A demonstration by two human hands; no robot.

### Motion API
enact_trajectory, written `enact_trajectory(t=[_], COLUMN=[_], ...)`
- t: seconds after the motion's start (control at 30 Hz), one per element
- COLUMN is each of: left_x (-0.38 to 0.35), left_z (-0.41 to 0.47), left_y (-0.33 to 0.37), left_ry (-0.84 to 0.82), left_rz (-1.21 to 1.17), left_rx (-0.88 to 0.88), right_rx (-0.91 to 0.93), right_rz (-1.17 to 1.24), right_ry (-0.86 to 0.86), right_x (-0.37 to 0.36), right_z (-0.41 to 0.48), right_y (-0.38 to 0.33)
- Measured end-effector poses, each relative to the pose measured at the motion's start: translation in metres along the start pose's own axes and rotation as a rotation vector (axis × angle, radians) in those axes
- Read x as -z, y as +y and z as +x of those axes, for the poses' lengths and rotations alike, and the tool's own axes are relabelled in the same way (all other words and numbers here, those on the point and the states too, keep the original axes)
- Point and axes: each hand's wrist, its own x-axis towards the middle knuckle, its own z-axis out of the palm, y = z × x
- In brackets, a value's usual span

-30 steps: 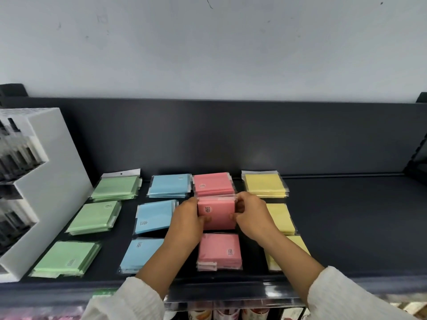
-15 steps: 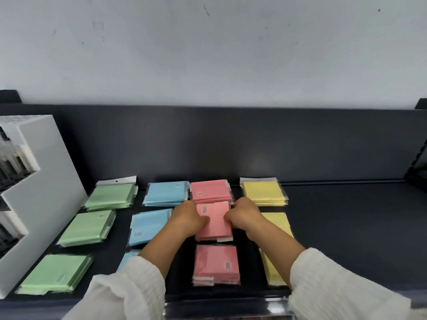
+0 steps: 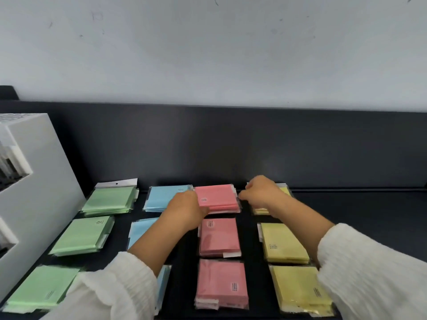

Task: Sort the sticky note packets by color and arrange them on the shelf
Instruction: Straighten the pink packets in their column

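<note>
Head view, nearest row: a green stack (image 3: pixel 44 288), a pink stack (image 3: pixel 221 284) and a yellow stack (image 3: pixel 300 289) lie at the front edge of the dark shelf (image 3: pixel 358 218); the blue stack (image 3: pixel 163 282) of this row is mostly hidden under the left sleeve (image 3: pixel 111 289).
Middle row: green stack (image 3: pixel 83 235), blue stack (image 3: pixel 141 229), pink stack (image 3: pixel 218 236), yellow stack (image 3: pixel 283 243), each directly behind its colour.
Far row: green stack (image 3: pixel 111 200), blue stack (image 3: pixel 165 197), pink stack (image 3: pixel 217 198), and a yellow stack (image 3: pixel 265 210) half covered by the right hand.
Why so placed: one colour per column, with gaps between stacks, so the sorting reads at a glance; it looks almost finished.
Left hand (image 3: pixel 184 212): reaches forward, knuckles up, fingers curled against the left edge of the far pink stack, probably squaring it.
Right hand (image 3: pixel 262 195): loosely clenched, just beside that stack's right edge and above the far yellow stack; whether it grips anything I cannot tell.
Arms: both stretch forward in white sleeves, forearms bare.
Left side: a white display box (image 3: pixel 41 172) stands beside the green column.
</note>
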Motion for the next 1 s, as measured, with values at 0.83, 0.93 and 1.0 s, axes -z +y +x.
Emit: enact_trajectory(t=[0.83,0.93,1.0], left_x=[-0.021,-0.022,-0.021], left_z=[0.06,0.059,0.058], left_y=[-0.016,-0.019,-0.02], left_ry=[0.065,0.093,0.098], left_rz=[0.246,0.212,0.212], left_rx=[-0.22,-0.254,-0.266], right_rx=[-0.211,-0.221,-0.216], right_rz=[0.325,0.435,0.441], right_ry=[-0.071,-0.074,-0.079], right_x=[-0.048,-0.046,-0.046], right_z=[0.071,0.075,0.076], right_y=[-0.013,-0.013,-0.013])
